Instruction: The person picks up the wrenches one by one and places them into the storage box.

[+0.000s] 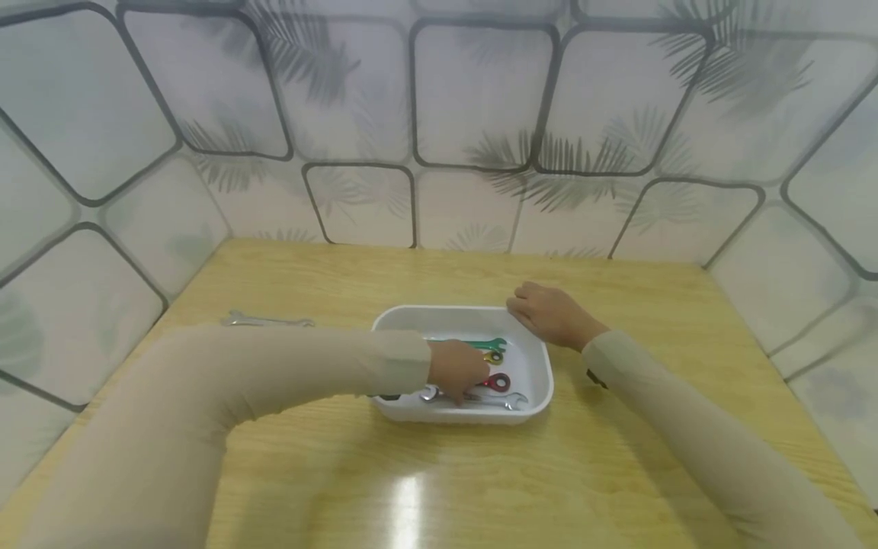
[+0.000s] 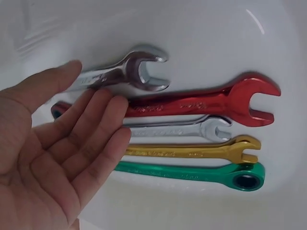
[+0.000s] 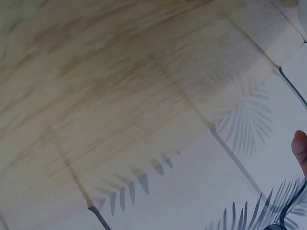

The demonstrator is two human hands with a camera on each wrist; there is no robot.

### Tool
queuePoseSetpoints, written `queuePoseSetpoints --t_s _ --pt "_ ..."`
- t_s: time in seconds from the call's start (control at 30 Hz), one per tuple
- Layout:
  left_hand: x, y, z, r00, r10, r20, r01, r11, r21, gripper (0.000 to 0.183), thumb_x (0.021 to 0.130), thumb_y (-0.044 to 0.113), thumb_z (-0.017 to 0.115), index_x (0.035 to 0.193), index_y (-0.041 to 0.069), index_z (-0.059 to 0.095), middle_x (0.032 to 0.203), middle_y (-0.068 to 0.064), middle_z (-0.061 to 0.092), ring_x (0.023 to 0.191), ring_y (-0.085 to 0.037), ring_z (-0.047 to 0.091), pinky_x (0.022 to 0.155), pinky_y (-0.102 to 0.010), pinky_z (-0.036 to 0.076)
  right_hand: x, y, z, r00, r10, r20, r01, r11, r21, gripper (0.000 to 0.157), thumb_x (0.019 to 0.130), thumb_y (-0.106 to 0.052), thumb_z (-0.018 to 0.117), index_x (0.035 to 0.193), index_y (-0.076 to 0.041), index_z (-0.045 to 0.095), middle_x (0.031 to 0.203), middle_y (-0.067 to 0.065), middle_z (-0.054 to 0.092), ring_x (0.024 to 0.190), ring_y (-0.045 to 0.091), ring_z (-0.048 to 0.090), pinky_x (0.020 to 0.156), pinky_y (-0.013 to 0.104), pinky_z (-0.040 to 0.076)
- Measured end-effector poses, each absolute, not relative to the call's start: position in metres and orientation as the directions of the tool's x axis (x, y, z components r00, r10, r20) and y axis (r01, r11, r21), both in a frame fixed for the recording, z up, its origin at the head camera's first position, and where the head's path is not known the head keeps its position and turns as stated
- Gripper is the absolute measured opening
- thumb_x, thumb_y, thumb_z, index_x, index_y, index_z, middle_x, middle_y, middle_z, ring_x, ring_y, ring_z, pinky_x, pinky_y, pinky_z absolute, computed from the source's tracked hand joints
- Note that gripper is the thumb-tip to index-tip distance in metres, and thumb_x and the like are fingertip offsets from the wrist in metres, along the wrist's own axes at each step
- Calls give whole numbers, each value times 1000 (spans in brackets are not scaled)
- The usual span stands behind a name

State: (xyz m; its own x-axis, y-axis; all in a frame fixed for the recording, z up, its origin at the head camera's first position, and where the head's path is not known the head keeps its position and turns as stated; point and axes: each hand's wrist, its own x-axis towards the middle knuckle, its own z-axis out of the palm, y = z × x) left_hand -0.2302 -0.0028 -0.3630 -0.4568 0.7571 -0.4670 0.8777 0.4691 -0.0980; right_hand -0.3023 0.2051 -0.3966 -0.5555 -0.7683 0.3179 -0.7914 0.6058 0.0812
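Observation:
In the left wrist view my left hand pinches the shank of a large silver wrench between thumb and fingertips. The wrench is close over the floor of a white tray. Beside it lie a red wrench, a smaller silver wrench, a gold wrench and a green wrench, side by side and partly hidden by the fingers. At the tray's far right corner my right hand grips the rim with bent fingers. Only a fingertip of it enters the right wrist view.
Another silver wrench lies on the wooden table left of the tray, just beyond my left sleeve. A patterned wall covering with leaf prints rises behind the table and along both sides.

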Motion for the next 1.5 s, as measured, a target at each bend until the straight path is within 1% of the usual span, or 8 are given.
queuePoseSetpoints --t_s 0.3,0.47,0.57,0.7,0.87,1.1,1.23,1.5 --pt "-226 -13 -329 -497 727 -474 842 537 -59 17 83 28 69 86 14 60 78 6 56 70 -8 48 66 -21 44 -301 204 -395 -549 -767 331 -791 605 91 15 91 -16 52 77 -12 52 70 1 42 65 14 38 54 24 36" --pt "-227 -24 -310 -490 774 -401 855 517 -48 15 85 28 67 92 15 63 82 7 59 73 -8 49 67 -19 43 -302 205 -396 -542 -770 336 -793 601 98 15 91 -16 53 77 -12 52 69 1 41 65 14 37 54 24 36" --pt "-226 -30 -301 -482 804 -348 873 474 -114 18 87 29 65 97 15 64 86 5 62 74 -9 51 69 -21 46 -302 206 -396 -548 -770 325 -790 605 100 14 91 -16 53 78 -12 52 70 1 42 66 14 37 54 24 36" --pt "-222 -38 -290 -520 805 -288 854 486 -184 26 88 32 63 108 14 63 95 2 64 82 -11 56 77 -26 50 -301 205 -395 -577 -762 294 -777 623 88 15 93 -18 51 79 -12 54 71 1 44 66 14 38 55 24 36" --pt "-214 -58 -281 -601 782 -164 791 554 -260 35 86 33 65 113 11 60 101 -3 62 92 -18 60 87 -33 49 -299 202 -392 -602 -754 262 -765 639 80 15 93 -19 51 80 -13 54 71 0 44 66 13 38 56 24 37" --pt "-198 -95 -264 -722 689 59 654 709 -263 35 85 26 67 113 7 59 110 -11 61 105 -28 58 100 -42 43 -299 202 -394 -596 -756 270 -768 635 80 14 92 -17 52 78 -13 54 70 -1 43 66 12 38 56 23 36" --pt "-192 -117 -258 -722 657 220 604 752 -265 34 82 23 70 108 4 60 110 -15 62 105 -33 58 98 -44 43 -298 202 -393 -603 -754 259 -766 639 77 15 93 -17 50 79 -13 54 71 -1 43 67 13 38 57 23 37" --pt "-193 -165 -250 -711 570 411 590 802 -92 32 78 12 70 105 -3 60 97 -17 63 89 -34 60 82 -45 50 -298 203 -394 -598 -755 270 -769 635 74 15 92 -16 51 78 -13 53 70 0 43 67 13 38 57 24 37"
